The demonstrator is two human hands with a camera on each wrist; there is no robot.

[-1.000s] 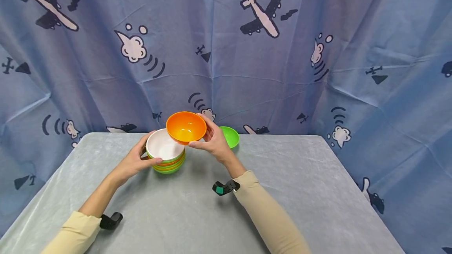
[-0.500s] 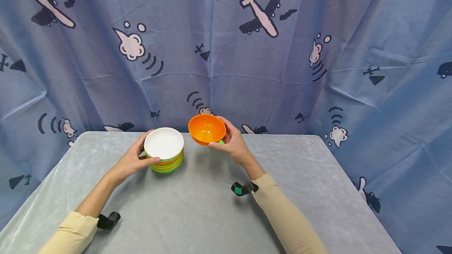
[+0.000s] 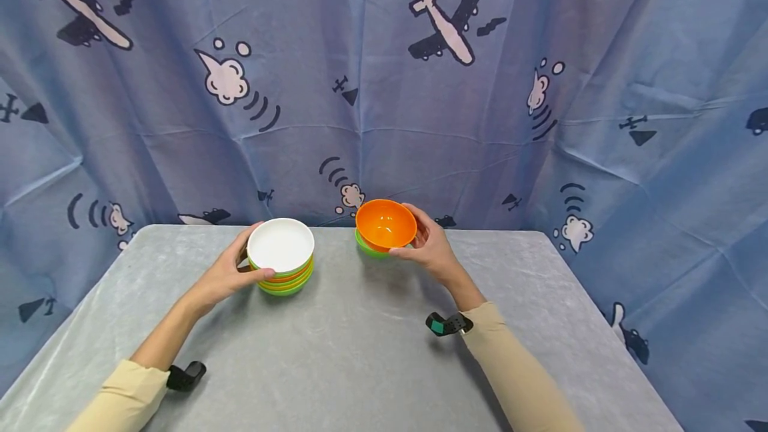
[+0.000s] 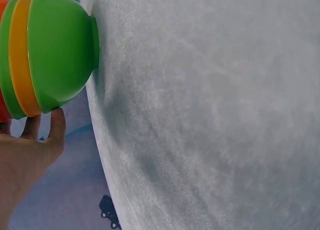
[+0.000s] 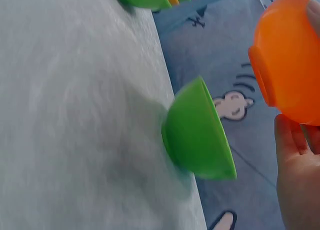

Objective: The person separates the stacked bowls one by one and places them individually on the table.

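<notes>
My right hand (image 3: 429,245) grips an orange bowl (image 3: 386,224) by its side, thumb toward me and fingers behind. The bowl is held above a single green bowl (image 5: 197,132), which stands upright on the table; from the head view the orange one hides most of it. On the left, my left hand (image 3: 231,273) holds the side of a stack of nested bowls (image 3: 289,283), thumb in front and fingers around the far side. A white bowl (image 3: 281,245) tops that stack. Green, yellow and orange rims show below it, and a green bowl (image 4: 60,49) forms the base.
A grey cloth covers the table (image 3: 336,352). Its far edge runs just behind the bowls, against a blue curtain (image 3: 384,85) printed with planes. Black bands with small devices (image 3: 449,324) sit at both wrists.
My right hand has carried the orange bowl rightward, from beside the white bowl to over the single green bowl. The left hand and the stack stay in place.
</notes>
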